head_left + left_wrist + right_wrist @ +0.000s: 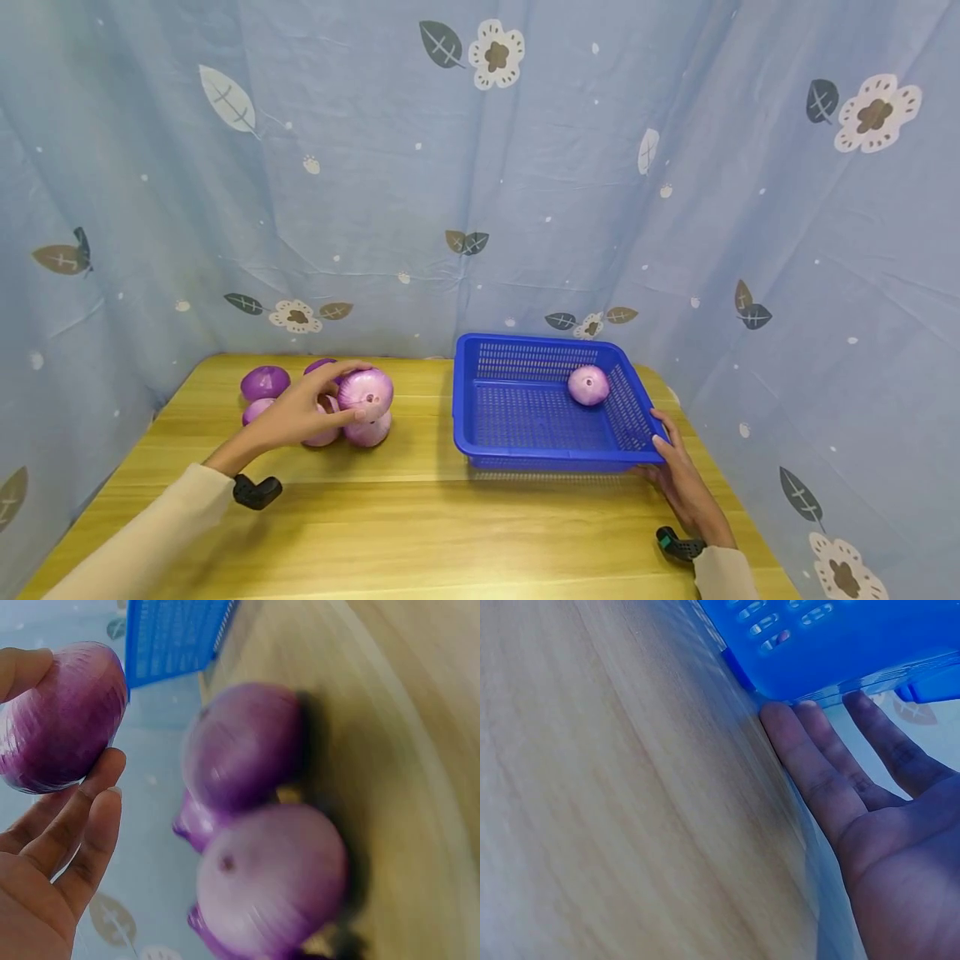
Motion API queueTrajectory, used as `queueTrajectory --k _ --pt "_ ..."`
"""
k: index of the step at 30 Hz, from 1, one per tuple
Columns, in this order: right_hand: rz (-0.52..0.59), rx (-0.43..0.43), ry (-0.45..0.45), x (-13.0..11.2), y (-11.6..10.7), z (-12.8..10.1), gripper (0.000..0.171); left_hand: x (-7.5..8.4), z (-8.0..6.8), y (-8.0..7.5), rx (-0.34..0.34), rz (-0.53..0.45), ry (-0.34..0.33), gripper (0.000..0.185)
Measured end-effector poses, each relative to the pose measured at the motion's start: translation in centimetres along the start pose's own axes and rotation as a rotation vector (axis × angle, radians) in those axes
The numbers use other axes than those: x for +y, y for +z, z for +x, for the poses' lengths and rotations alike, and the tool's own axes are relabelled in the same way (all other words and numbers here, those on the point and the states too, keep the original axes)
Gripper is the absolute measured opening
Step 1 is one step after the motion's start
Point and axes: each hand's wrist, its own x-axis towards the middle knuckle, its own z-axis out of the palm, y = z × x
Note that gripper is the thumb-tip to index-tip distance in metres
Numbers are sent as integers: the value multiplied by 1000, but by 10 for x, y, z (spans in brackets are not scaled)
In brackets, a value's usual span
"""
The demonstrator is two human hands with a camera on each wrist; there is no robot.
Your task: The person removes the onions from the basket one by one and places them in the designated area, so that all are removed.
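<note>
My left hand [315, 408] grips a purple onion [365, 392] just above a cluster of several purple onions [264, 382] at the table's back left. In the left wrist view the held onion [64, 716] sits between thumb and fingers [86, 817], with other onions [244, 746] blurred below. A blue plastic basket [480, 450] stands on the right half of the table with one onion [588, 385] inside, near its far right corner. My right hand [678, 471] rests with straight fingers against the basket's near right corner; in the right wrist view its fingertips [784, 724] touch the basket wall [840, 652].
The wooden table [420, 533] is enclosed by blue flowered curtain [480, 192] at the back and both sides. Bare wood lies between the onion cluster and the basket, and along the front.
</note>
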Motion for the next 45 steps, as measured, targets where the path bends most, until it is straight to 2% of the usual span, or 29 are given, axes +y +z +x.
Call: queueTrajectory --k 5,12,21,26,34,45 --pt "6 -2 16 0 0 -2 57 -8 -25 -12 43 72 -29 68" --pt "7 -11 0 0 0 -2 56 -17 -53 -27 109 91 -52 69" --pt "29 -21 -17 0 -2 1 55 -24 -86 -39 86 26 -112 69" --pt "1 19 11 0 -1 0 57 -33 -98 -43 76 74 -122 68" --pt "-3 22 10 -2 2 0 57 -43 -115 -40 56 133 -112 69" --pt "-7 8 -12 -2 2 3 55 -57 -124 -40 38 239 -112 72"
